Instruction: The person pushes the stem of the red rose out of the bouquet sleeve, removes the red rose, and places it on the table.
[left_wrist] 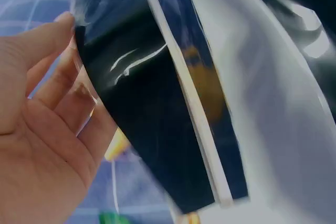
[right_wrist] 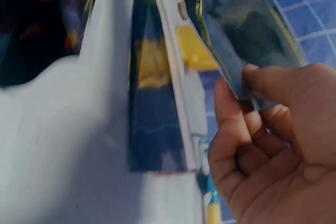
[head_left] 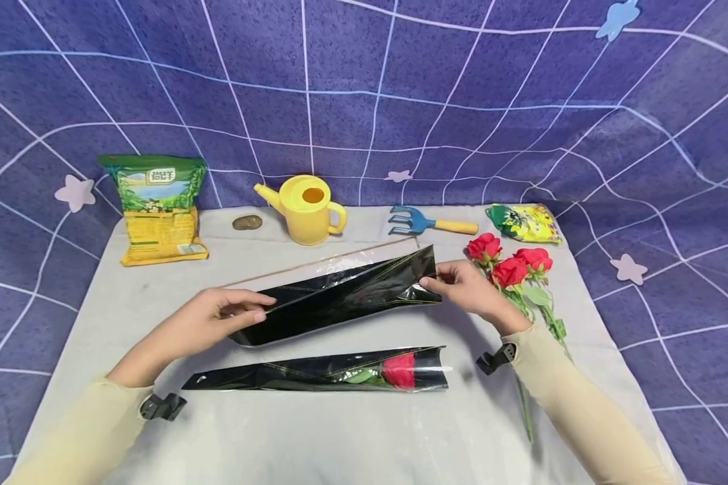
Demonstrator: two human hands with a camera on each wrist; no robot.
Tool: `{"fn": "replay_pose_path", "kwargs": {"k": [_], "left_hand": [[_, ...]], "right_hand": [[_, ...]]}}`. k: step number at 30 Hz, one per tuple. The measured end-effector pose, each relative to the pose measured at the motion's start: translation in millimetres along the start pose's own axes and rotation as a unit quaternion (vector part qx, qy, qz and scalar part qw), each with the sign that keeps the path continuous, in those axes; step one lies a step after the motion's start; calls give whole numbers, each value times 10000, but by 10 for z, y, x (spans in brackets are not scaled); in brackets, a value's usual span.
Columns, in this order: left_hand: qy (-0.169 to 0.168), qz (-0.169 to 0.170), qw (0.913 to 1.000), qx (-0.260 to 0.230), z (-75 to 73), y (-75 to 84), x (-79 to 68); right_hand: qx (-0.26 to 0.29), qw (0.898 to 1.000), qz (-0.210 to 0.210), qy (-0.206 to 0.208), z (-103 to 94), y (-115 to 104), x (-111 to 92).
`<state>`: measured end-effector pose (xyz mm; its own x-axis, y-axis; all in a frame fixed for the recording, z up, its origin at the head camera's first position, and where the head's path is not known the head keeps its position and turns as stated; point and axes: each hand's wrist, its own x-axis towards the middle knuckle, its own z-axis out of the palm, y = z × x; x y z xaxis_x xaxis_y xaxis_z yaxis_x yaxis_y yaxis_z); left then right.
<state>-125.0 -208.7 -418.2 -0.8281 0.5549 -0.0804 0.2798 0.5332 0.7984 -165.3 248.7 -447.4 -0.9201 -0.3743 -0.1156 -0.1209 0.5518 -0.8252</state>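
Both hands hold a black flower sleeve [head_left: 346, 303] with a clear film face, raised over the middle of the table. My left hand [head_left: 212, 315] pinches its narrower left end between thumb and fingers. At the wider right end, my right hand [head_left: 466, 288] pinches a corner, also seen in the right wrist view, where thumb and fingers grip the film [right_wrist: 236, 24]. Flat behind it lies another sleeve [head_left: 321, 276] with a pale edge strip, partly hidden. Nearer me, a red rose [head_left: 398, 370] lies inside a second black sleeve [head_left: 267, 374].
Several loose red roses [head_left: 511, 271] lie beside the right forearm, stems toward me. Along the back stand a green-yellow bag [head_left: 158, 209], a brown stone [head_left: 247, 222], a yellow watering can [head_left: 306, 212], a blue hand rake [head_left: 421, 221] and a small yellow-green packet [head_left: 524, 223].
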Motion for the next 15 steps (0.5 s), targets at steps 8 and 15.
{"fn": "replay_pose_path", "kwargs": {"k": [8,15], "left_hand": [[-184,-315,9993,18,-103,-399,-152],[-192,-667,9904,1198,13,-532,-141]], "right_hand": [[-166,9980,540,284,12,225,42],[-551,9938,875,407,82,284,134]]}}
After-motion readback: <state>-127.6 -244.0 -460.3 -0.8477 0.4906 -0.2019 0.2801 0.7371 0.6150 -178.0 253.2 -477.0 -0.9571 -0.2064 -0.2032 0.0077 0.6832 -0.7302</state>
